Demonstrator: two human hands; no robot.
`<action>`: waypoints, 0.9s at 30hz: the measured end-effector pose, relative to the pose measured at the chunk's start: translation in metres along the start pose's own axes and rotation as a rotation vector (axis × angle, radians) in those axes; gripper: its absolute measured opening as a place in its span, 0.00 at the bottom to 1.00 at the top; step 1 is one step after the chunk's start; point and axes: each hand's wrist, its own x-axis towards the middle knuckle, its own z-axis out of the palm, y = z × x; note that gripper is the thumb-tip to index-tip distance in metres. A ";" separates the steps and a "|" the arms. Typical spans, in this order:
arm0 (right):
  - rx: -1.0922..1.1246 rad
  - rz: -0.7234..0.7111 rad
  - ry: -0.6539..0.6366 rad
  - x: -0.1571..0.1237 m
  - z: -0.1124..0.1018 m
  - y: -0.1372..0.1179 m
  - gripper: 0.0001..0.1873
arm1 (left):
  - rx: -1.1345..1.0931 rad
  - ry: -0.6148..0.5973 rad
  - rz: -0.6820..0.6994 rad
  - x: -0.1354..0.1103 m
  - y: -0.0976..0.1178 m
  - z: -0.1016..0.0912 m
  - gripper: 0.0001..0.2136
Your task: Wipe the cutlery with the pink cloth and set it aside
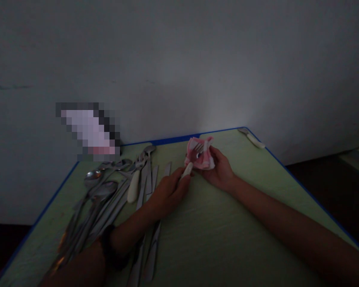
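Note:
A fork (187,169) with a pale handle is gripped by my left hand (170,189). Its tines lie against a pink and white cloth (208,159). My right hand (223,169) is closed round the cloth from beneath and from the right, with part of its fingers hidden behind it. Both hands are above the middle of the table. Left of my left hand lies a pile of cutlery: several spoons (103,189), several table knives (152,247) and another pale handle (133,187).
The pale green table (227,235) has a blue edge and stands against a grey wall (173,67). At its far right corner lies a piece of cutlery with a pale handle (255,140). A pixelated bright device (88,127) stands at the back left.

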 end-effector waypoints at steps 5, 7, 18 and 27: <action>0.001 0.012 0.002 -0.001 0.001 -0.001 0.16 | 0.008 -0.005 -0.014 0.003 0.001 -0.001 0.18; -0.004 0.019 -0.013 -0.001 0.001 -0.002 0.18 | 0.026 -0.003 -0.027 0.003 0.001 -0.001 0.19; -0.002 -0.024 0.007 0.004 -0.002 0.004 0.17 | -0.044 0.044 -0.001 -0.001 -0.002 -0.002 0.16; 0.029 -0.010 0.000 0.004 0.001 0.002 0.20 | -0.010 0.021 0.000 -0.001 -0.004 -0.002 0.13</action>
